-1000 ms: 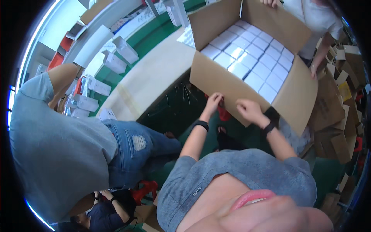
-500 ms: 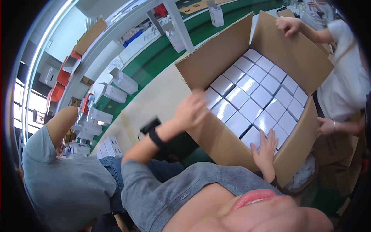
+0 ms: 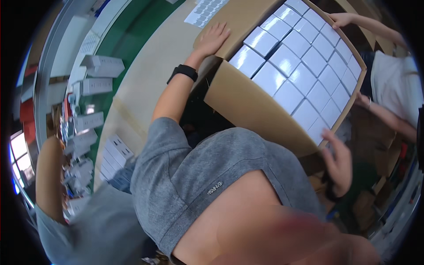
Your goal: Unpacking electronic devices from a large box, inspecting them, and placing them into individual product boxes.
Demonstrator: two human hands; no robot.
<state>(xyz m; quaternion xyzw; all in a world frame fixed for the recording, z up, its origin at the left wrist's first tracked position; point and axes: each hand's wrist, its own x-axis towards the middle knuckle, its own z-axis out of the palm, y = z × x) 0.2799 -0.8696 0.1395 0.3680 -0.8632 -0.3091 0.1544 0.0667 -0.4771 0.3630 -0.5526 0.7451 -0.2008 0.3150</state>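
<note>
A large brown cardboard carton (image 3: 265,117) stands open, packed with rows of glossy white boxes (image 3: 304,77). Its left flap (image 3: 240,22) is folded outward toward the table, and my left hand (image 3: 213,39) lies flat on it with fingers spread. A black band circles that wrist. My right hand (image 3: 339,161) is by the carton's near right corner, somewhat blurred, fingers apart and holding nothing visible. Whether its fingertips touch the carton I cannot tell. Another person's hands (image 3: 342,20) are at the carton's far right rim.
A sheet of white labels (image 3: 205,12) lies on the pale table (image 3: 152,57) beside the flap. Several white cartons (image 3: 104,66) line the green strip at left, and stacked white cartons (image 3: 115,154) sit nearer. A person in a grey-blue shirt (image 3: 101,221) is close on my left.
The carton's raised flaps are now folded outward. My left hand has moved onto the left flap, and my right hand has come off the white boxes to the near right corner.
</note>
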